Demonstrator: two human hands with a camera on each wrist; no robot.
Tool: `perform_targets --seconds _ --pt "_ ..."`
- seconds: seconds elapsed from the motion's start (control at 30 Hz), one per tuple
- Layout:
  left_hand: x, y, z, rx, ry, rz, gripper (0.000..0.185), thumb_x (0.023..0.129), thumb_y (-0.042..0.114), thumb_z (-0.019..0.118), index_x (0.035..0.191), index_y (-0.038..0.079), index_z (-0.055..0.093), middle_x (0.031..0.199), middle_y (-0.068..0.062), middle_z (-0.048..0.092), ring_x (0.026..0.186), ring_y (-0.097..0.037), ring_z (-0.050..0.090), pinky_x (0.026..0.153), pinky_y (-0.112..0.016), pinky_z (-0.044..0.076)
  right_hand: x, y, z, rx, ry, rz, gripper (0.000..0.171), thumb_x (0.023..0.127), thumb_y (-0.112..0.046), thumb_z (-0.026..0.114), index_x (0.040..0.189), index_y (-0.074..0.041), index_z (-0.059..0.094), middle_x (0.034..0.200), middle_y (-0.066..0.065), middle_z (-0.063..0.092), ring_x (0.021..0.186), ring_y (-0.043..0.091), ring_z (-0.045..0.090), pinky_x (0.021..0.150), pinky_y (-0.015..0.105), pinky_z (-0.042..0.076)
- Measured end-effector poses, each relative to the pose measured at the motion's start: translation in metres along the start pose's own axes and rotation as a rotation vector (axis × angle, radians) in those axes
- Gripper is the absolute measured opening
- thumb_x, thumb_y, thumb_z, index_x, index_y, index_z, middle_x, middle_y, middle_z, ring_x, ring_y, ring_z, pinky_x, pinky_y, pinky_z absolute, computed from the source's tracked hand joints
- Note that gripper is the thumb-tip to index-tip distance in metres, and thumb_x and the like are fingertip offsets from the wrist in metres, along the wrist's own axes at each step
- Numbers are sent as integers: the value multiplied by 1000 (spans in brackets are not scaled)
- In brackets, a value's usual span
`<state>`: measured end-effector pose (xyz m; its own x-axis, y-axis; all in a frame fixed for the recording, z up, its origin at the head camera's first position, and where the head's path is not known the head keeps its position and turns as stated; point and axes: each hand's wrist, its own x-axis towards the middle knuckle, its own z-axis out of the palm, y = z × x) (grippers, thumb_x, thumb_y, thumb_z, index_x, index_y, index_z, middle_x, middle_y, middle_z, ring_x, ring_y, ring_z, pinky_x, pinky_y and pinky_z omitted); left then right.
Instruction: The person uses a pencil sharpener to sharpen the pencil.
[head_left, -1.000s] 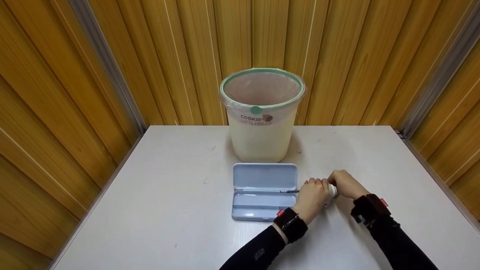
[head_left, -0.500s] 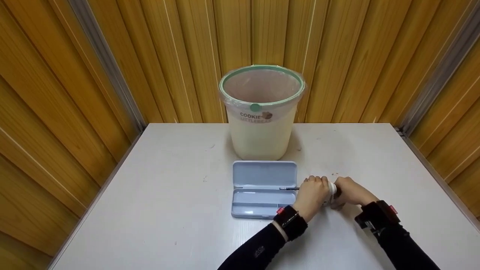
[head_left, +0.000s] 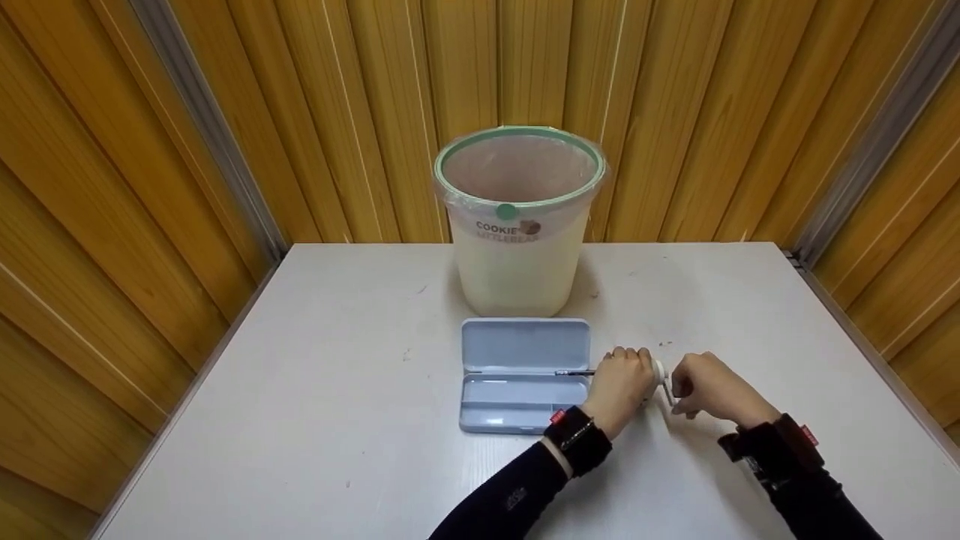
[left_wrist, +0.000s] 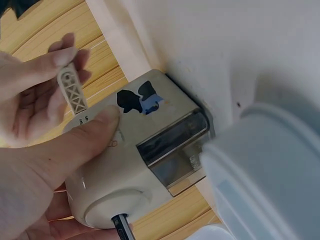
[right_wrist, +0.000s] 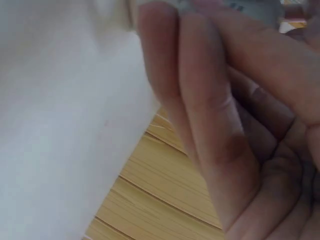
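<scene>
Left hand grips the sharpener; right fingers pinch its crank.

Black sleeves, black wrist straps.

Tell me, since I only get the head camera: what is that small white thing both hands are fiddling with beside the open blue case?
Observer: The left wrist view shows it is a cream plastic crank pencil sharpener with a clear shavings drawer. The left hand grips its body, thumb across the top.
Visitor: Is anything inside it?
Observer: Yes, a dark pencil is pushed into the round opening at its front.
Visitor: And the other hand?
Observer: The right hand pinches the cream lattice crank handle between its fingertips.
</scene>
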<state>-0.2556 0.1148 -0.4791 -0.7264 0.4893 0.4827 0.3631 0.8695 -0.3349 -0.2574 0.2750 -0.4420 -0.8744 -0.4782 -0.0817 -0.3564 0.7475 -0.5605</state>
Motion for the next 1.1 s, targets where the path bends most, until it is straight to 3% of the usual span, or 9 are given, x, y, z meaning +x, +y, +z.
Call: perform_targets --seconds 0.23,0.47,0.87,1.1 --pt "0 -1 -1 16 17 -1 16 91 21 57 101 19 69 83 9 69 72 -4 59 64 -16 51 -5 -20 -8 -176 152 -31 21 65 6 81 61 -6 64 54 -1 62 48 7 55 51 23 43" --pt "1 -1 -2 -2 -7 1 17 89 21 61 103 18 69 85 9 70 73 -3 61 65 -15 52 1 -30 -13 -295 300 -28 20 66 4 80 60 -5 63 57 1 60 55 12 50 52 28 41" --pt "0 -1 2 3 26 -8 13 90 21 60 99 19 68 83 10 69 72 -4 60 64 -16 51 20 -27 -19 -316 387 -50 21 69 3 79 60 -3 62 58 3 60 56 14 47 52 30 40" --pt "-1 -1 2 8 51 2 14 91 22 58 100 19 69 82 9 70 72 -4 61 63 -17 52 30 -17 -18 -300 423 -63 15 72 4 79 64 -1 67 62 8 65 57 17 57 53 30 44"
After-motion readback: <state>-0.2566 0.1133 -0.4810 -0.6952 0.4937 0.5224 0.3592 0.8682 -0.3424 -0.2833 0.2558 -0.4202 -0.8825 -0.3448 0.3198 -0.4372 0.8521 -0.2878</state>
